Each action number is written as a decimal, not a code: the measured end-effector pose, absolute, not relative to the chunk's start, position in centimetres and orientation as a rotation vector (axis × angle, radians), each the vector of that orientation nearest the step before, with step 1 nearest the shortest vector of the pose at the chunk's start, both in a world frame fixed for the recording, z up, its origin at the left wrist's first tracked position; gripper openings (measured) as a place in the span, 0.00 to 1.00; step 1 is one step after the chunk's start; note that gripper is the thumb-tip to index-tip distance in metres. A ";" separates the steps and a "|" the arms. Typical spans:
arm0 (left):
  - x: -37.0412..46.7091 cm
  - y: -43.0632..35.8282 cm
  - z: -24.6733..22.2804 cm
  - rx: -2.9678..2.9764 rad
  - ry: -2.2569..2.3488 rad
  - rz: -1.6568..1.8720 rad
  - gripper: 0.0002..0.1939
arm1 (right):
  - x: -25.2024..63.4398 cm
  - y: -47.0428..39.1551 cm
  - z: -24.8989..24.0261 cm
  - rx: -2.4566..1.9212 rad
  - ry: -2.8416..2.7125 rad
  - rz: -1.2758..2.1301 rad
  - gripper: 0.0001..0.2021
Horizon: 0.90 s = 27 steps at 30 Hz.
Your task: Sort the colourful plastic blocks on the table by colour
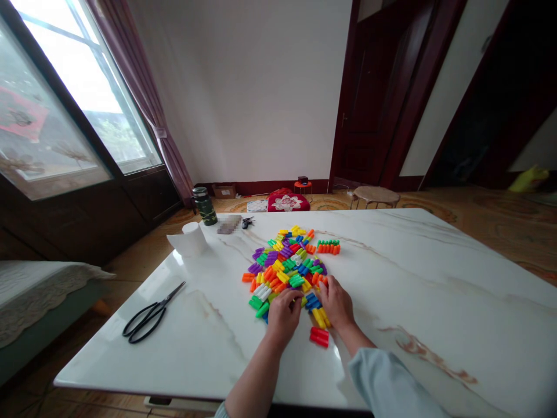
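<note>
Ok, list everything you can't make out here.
All in the head view:
- Whether the left hand holds a piece: its own fingers hide the grip.
- Right hand: some fingertips lost among the colored pieces.
- Item beside the flask: pixelated.
- Yellow-green thing, far right: blurred.
- Doorway interior: too dark.
- Bed: cut off by the left edge.

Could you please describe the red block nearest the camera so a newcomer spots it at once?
On the white table, find the heap of coloured blocks and its near side, below the gap between left hand and right hand. Just nearer the camera than the yellow blocks there lies the red block, set apart by its colour and by lying nearest.
</note>
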<state>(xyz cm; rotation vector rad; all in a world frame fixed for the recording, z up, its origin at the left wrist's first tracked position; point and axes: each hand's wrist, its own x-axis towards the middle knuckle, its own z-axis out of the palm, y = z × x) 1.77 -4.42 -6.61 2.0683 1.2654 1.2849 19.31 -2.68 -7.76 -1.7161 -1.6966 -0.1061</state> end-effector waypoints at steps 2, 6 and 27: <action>1.7 -4.4 -6.7 2.066 1.255 1.286 0.08 | 19.3 -2.7 -7.8 -1.715 -1.700 -0.117 0.17; 1.7 -4.5 -6.6 2.053 1.259 1.280 0.08 | 19.4 -2.6 -7.9 -1.720 -1.702 -0.129 0.17; -1.0 -2.8 -3.0 2.027 1.860 1.505 0.17 | 19.3 -2.5 -8.3 -1.762 -1.707 -0.101 0.17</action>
